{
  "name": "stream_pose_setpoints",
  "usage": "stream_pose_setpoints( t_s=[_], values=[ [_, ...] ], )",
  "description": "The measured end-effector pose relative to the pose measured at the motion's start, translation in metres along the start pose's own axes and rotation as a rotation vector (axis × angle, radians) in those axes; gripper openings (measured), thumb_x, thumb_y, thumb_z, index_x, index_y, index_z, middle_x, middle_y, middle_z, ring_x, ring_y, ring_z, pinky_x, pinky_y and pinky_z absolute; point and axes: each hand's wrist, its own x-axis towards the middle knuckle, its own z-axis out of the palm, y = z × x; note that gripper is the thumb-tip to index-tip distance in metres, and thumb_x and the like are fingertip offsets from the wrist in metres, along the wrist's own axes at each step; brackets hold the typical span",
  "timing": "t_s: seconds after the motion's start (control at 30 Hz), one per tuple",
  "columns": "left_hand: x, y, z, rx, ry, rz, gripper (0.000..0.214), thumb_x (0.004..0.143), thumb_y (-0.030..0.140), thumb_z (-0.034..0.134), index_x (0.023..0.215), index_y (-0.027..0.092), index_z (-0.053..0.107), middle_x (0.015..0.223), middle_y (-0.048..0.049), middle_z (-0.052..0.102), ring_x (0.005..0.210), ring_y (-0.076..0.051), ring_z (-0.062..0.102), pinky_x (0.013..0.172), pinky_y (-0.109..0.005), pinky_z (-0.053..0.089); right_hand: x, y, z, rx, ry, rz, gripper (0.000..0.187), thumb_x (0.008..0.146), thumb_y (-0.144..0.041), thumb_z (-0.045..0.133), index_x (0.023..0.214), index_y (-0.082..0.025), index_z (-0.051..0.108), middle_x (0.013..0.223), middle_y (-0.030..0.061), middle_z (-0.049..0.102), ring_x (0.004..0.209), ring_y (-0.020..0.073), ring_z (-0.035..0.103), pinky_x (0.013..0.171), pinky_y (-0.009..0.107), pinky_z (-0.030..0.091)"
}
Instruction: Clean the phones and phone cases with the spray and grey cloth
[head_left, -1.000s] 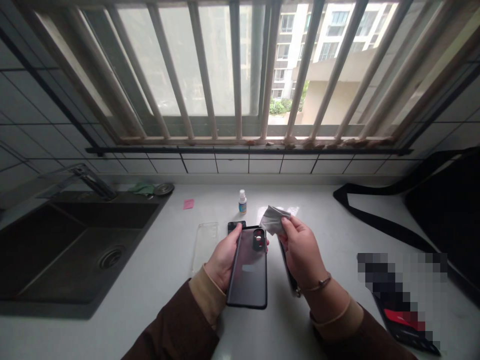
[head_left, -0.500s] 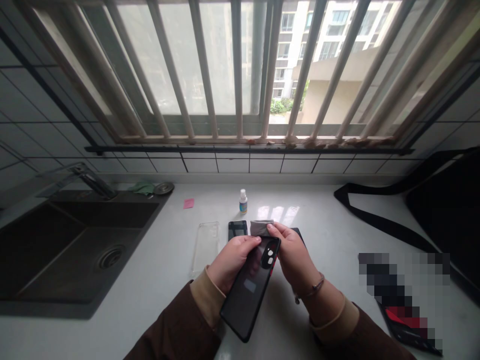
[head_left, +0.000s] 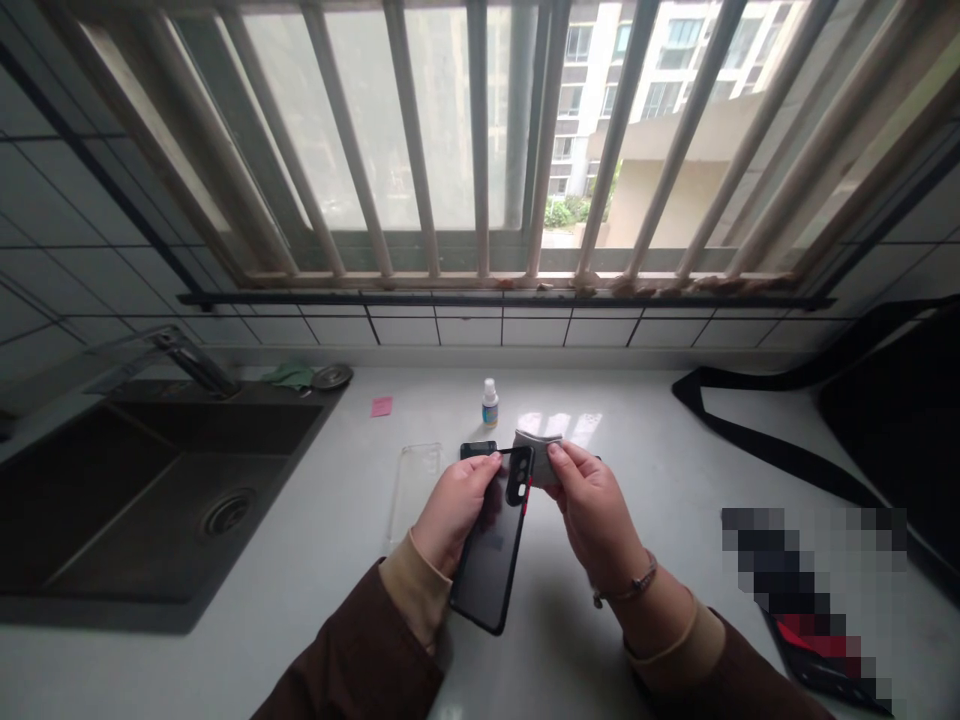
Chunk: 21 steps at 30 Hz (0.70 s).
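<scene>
Dark phone case [head_left: 491, 545] being gripped along its left edge by the left hand [head_left: 452, 510], fingers curled around it, tilting above the white counter [head_left: 315, 560]. Right hand [head_left: 596, 515] pinching a folded grey cloth [head_left: 536, 450], pressing against the case's upper right edge beside the camera cutout [head_left: 518, 478].

No writing can be read anywhere. The small bottle [head_left: 490, 402] at the far middle of the surface [head_left: 660, 470] has a blue label, and the dark phone case [head_left: 491, 545] bears a pale patch; both are too small to make out.
</scene>
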Motion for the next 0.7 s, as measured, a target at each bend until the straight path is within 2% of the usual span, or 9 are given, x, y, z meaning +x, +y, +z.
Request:
stream_pose_setpoints(
  t_s=[0.07,0.17,0.23,0.33,0.43,0.53,0.63,0.7],
  values=[
    [-0.001,-0.001,0.002,0.047,-0.072,0.007,0.043,0.090,0.060,0.066,0.081,0.018,0.062,0.053,0.0013,0.058,0.040,-0.010,0.047,0.039,-0.021,0.029,0.000,-0.002,0.001,0.023,0.007,0.037,0.035,0.088,-0.049,0.080,0.106,-0.019,0.081,0.100,0.0063,0.080,0.088,0.0192,0.071,0.085,0.032,0.058],
    [-0.002,-0.003,0.004,0.078,-0.167,-0.019,0.047,0.086,0.065,0.069,0.079,0.019,0.060,0.047,0.0026,0.055,0.036,-0.010,0.042,0.037,-0.022,0.026,-0.001,-0.006,0.006,0.086,-0.017,0.170,0.033,0.080,-0.047,0.087,0.093,-0.018,0.080,0.080,0.0024,0.075,0.069,0.0151,0.066,0.068,0.027,0.055],
    [-0.002,-0.004,0.005,0.081,-0.157,-0.039,0.050,0.084,0.067,0.071,0.076,0.019,0.060,0.047,0.0018,0.055,0.036,-0.010,0.042,0.037,-0.023,0.027,-0.003,-0.008,0.009,0.120,-0.044,0.226,0.032,0.078,-0.046,0.089,0.089,-0.018,0.079,0.074,0.0012,0.072,0.064,0.0144,0.063,0.061,0.025,0.052],
    [-0.002,-0.003,0.003,0.077,-0.116,-0.055,0.052,0.082,0.068,0.073,0.074,0.017,0.063,0.050,-0.0002,0.058,0.038,-0.010,0.044,0.039,-0.024,0.028,-0.006,-0.006,0.010,0.146,-0.044,0.211,0.029,0.079,-0.043,0.088,0.089,-0.017,0.079,0.074,0.0010,0.071,0.066,0.0142,0.063,0.058,0.024,0.050],
    [-0.002,-0.001,0.001,0.063,-0.088,-0.061,0.055,0.080,0.071,0.073,0.074,0.016,0.065,0.052,-0.0012,0.058,0.040,-0.011,0.046,0.041,-0.024,0.030,-0.005,-0.002,0.007,0.060,-0.028,0.080,0.025,0.087,-0.043,0.082,0.089,-0.018,0.080,0.079,0.0013,0.073,0.072,0.0139,0.065,0.067,0.024,0.054],
    [-0.002,0.001,0.000,0.035,-0.030,-0.040,0.058,0.076,0.073,0.076,0.073,0.017,0.067,0.053,-0.0009,0.058,0.044,-0.014,0.053,0.044,-0.025,0.035,-0.006,-0.002,0.002,-0.132,-0.031,-0.118,0.029,0.097,-0.046,0.070,0.101,-0.020,0.083,0.096,0.0055,0.080,0.087,0.0196,0.072,0.086,0.032,0.060],
    [-0.001,0.001,-0.001,-0.006,0.024,-0.017,0.056,0.074,0.072,0.079,0.075,0.016,0.069,0.056,-0.0009,0.060,0.048,-0.015,0.057,0.047,-0.026,0.039,-0.010,-0.006,-0.001,-0.351,-0.045,-0.282,0.032,0.103,-0.042,0.062,0.118,-0.023,0.081,0.118,0.0090,0.081,0.112,0.0274,0.075,0.105,0.045,0.058],
    [-0.001,0.000,-0.001,-0.042,0.041,-0.011,0.054,0.075,0.069,0.079,0.077,0.016,0.070,0.058,-0.0017,0.063,0.050,-0.016,0.059,0.048,-0.026,0.041,-0.014,-0.009,-0.002,-0.526,-0.053,-0.416,0.028,0.103,-0.034,0.061,0.123,-0.026,0.080,0.128,0.0082,0.078,0.122,0.0286,0.072,0.112,0.047,0.055]
  ],
)
